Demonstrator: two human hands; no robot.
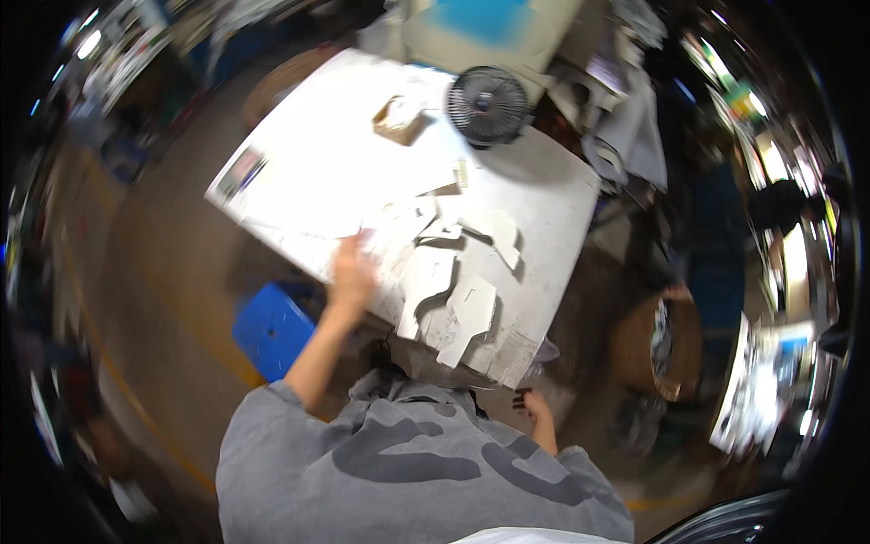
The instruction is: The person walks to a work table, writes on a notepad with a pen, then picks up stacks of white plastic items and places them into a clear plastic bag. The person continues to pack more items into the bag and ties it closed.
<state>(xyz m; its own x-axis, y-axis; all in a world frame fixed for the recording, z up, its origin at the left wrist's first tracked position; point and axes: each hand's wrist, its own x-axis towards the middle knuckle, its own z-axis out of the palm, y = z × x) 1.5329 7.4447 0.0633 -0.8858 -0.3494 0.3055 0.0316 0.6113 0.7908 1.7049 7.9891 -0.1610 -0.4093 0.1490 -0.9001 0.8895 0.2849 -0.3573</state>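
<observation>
My left hand point(352, 274) is over the front left edge of the white table, smeared by motion, and I cannot make out its fingers or anything in them. Below the table's front right corner, my right hand point(536, 405) hangs with something dark at its fingertips, too small to name. Nearest to my hands lie two stacks of white paddle-shaped pieces, one stack point(426, 283) on the left and another stack point(473, 313) on the right. Behind them are a curved white piece point(497, 232) and a blurred heap of smaller white pieces point(421, 218).
On the white table point(544, 218) stand a black round fan point(487, 106) and a small open brown box point(399, 121); a phone-like flat thing point(243, 170) lies at the left corner. A blue stool point(272, 333) is at front left. A brown basket-like container point(659, 346) stands right.
</observation>
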